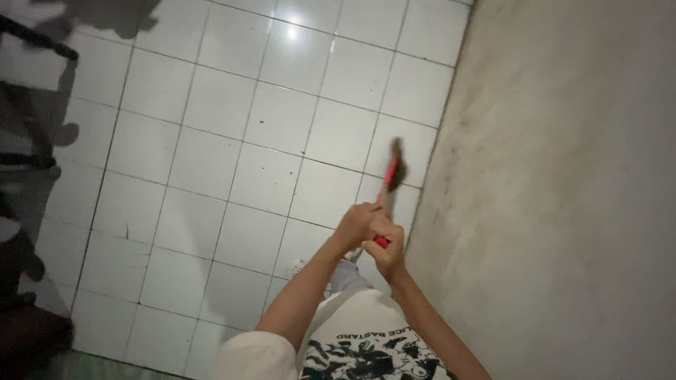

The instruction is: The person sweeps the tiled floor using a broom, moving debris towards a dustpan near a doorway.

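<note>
Red-handled broom [389, 179] with a dark, blurred bristle head sits gripped in both hands, its slim plastic shaft running up and slightly rightwards from the fists towards the foot of the wall. Its bristle end lies just beyond the hands, close to the seam where floor meets wall; motion blur hides whether the bristles touch the tiles.

Left hand [360, 224] is curled fully closed around the shaft, knuckles uppermost, sitting the farther of the two along the handle. Right hand [386, 252] is also wrapped tight, just below and touching the left one, with a bit of red handle showing between its fingers. Both bare forearms reach forward from the bottom of the view and meet at the handle.

Beneath and to the left of the hands spreads a floor of glossy white square tiles [232, 141] with dark grout lines; a bright glare spot shows far ahead of the hands. Immediately to the right of the hands rises a rough, grey, stained cement wall [563, 176]. Near the left forearm, on a tile, lies a small white round floor drain [297, 267]. Below the forearms appears a white short-sleeved shirt with a dark green printed pattern [366, 352]. Far to the left of the hands, dark indistinct shapes [28, 211] line the edge; what they are cannot be told.
</note>
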